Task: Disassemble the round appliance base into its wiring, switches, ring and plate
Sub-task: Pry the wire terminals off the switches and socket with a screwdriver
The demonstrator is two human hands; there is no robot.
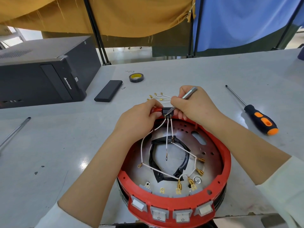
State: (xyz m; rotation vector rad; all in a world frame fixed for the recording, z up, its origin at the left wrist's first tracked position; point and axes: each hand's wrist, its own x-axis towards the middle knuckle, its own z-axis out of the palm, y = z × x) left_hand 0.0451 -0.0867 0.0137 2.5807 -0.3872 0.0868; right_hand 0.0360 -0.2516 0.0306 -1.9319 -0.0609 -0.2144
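Observation:
The round appliance base, a red ring (pixel 225 155) around a perforated metal plate (pixel 184 129), sits at the table's near edge. Several grey rocker switches (pixel 159 214) line its front. White wires (pixel 167 137) with brass terminals fan from a black connector block (pixel 166 111) at the far rim. My left hand (pixel 139 116) pinches that block and the rim. My right hand (pixel 195 104) holds a thin metal tool (pixel 189 92) like a pen, its tip on the block's terminals. A loose bundle of white wires (pixel 158 97) lies beyond the hands.
An orange-and-black screwdriver (pixel 256 116) lies to the right, a metal rod (pixel 14 134) to the left. A black computer tower (pixel 41 74), a black flat case (pixel 108 91) and a roll of black tape (pixel 136 77) sit at the back left.

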